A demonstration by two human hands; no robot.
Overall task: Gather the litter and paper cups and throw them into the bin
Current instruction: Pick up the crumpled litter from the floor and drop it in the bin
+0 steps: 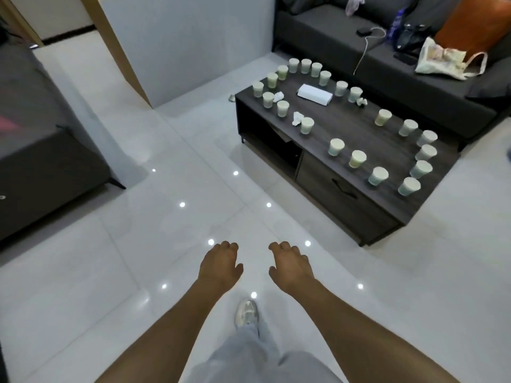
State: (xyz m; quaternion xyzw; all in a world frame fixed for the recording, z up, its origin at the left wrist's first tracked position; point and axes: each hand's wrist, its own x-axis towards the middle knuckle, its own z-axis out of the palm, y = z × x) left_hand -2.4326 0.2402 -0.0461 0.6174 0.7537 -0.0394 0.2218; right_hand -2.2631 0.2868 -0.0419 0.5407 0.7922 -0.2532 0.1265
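Note:
Several paper cups (336,147) stand upright around the edge of a dark wooden coffee table (359,134) at the upper right. Crumpled white paper scraps (297,118) lie among the cups, one (361,101) near the table's far side and one (278,95) at its left end. My left hand (219,265) and my right hand (290,265) hang side by side over the white floor, well short of the table, fingers loosely curled and holding nothing. No bin is in view.
A white tissue pack (314,95) lies on the table's middle. A grey sofa (387,51) with bags, a phone and an orange cushion stands behind the table. A dark cabinet (41,161) is at the left. My shoe (247,312) is on the glossy tiles.

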